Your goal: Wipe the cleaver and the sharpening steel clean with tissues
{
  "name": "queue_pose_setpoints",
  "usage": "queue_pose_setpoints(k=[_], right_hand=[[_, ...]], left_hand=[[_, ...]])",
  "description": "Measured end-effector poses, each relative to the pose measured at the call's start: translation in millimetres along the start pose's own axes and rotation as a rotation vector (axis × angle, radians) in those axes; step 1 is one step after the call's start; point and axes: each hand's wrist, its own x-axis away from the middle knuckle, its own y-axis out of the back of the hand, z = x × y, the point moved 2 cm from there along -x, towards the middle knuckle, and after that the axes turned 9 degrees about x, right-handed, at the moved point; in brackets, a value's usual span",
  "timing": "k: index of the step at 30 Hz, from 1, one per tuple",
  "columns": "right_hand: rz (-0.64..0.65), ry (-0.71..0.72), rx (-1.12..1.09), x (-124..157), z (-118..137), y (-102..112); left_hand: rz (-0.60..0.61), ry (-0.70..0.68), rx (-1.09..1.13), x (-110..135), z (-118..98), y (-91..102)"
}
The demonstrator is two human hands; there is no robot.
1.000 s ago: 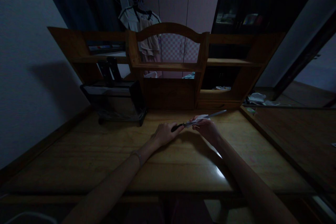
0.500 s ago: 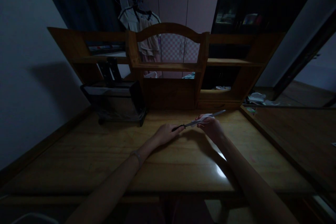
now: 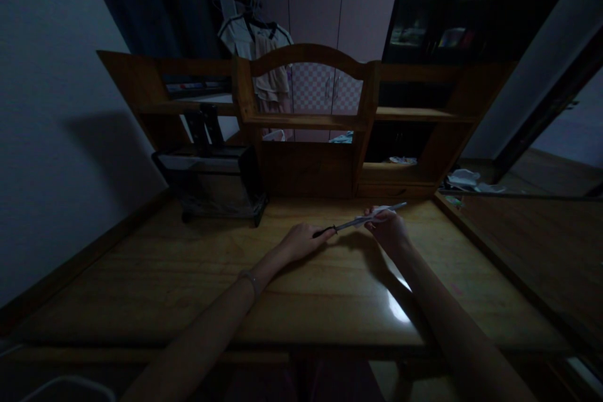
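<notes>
My left hand is closed round the dark handle of what looks like a sharpening steel, a long thin grey rod with a small guard. The rod slants up to the right above the wooden desk. Toward its far end, my right hand pinches a white tissue folded around the shaft. The rod's tip sticks out beyond the tissue. Part of the handle is hidden inside my left hand.
A knife block stands on the desk at the back left, with black-handled knives upright in it. Behind runs a wooden shelf unit. White crumpled items lie beyond the desk's right edge.
My right hand and the tissue have slid slightly along the rod toward its tip, so less of the tip shows. My left hand keeps its hold. The view has shifted a little.
</notes>
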Motion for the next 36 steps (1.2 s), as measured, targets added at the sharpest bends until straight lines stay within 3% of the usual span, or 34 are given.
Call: queue_pose_setpoints(k=[16, 36], right_hand=[[0.048, -0.018, -0.041, -5.8, -5.5, 4.1], [0.061, -0.018, -0.081, -5.1, -7.8, 4.6]], left_hand=[[0.037, -0.009, -0.017, 0.0, 0.4, -0.2], [-0.030, -0.034, -0.141, 0.4, 1.4, -3.3]])
